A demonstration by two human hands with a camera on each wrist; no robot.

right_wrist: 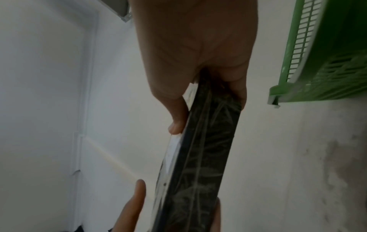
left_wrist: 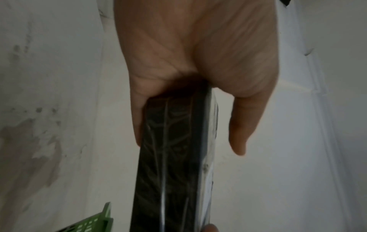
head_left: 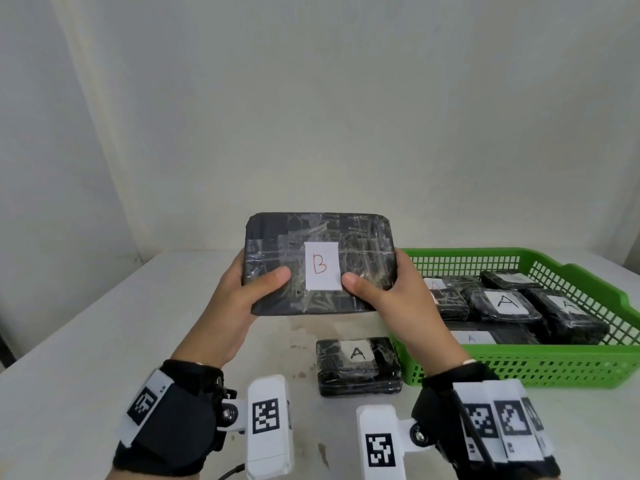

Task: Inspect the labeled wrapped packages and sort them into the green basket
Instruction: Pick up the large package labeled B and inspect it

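Observation:
A flat black wrapped package with a white label marked B is held upright above the table, label facing me. My left hand grips its left end and my right hand its right end, thumbs on the front, fingers behind. The wrist views show the package edge-on pinched between thumb and fingers. A smaller package marked A lies on the table below. The green basket at the right holds several packages marked A.
The white table has stains near its middle and meets a plain white wall behind. The basket's corner sits close to my right hand. Black wrist straps with white tagged camera mounts fill the bottom of the head view.

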